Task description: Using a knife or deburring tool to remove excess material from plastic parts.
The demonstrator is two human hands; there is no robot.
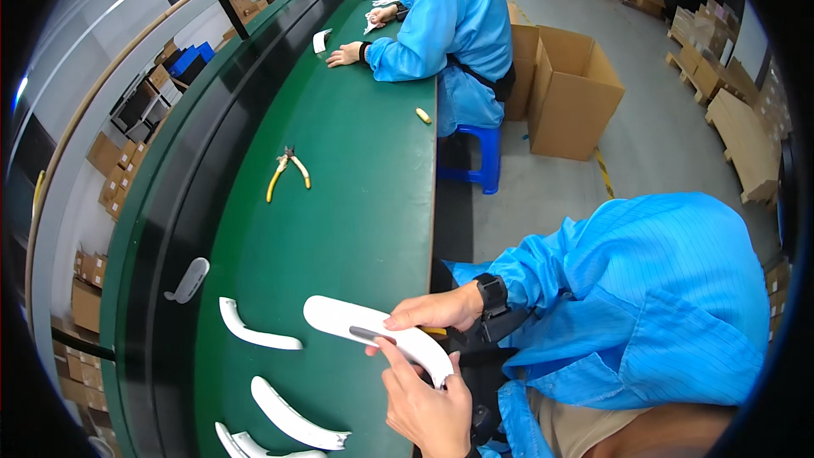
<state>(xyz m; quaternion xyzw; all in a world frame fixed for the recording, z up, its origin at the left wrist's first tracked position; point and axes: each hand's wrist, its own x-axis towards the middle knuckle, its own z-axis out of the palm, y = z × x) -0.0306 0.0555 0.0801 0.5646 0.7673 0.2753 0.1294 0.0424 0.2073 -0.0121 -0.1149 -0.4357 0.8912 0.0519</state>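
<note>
A white curved plastic shell (326, 314) with a dark grey oblong inset (366, 334) is held in both hands above the bench's near edge. My right hand (443, 309) is closed round its middle, thumb on top. My left hand (431, 407) is closed on its narrow end, the index finger reaching toward the grey inset. Something yellow (435, 332) shows partly below my right hand; its kind is hidden. Beside the shell lie a curved white piece (253, 335), a longer white shell (292, 416) and overlapping white pieces (248, 443) at the picture's bottom.
Yellow-handled cutters (288, 171) lie open on the green bench (356, 220). A small white part (191, 280) rests by the black side rail (174, 229). A small yellow object (423, 116) sits near the edge. Beyond, a co-worker (466, 21) handles white parts beside cardboard boxes (577, 93).
</note>
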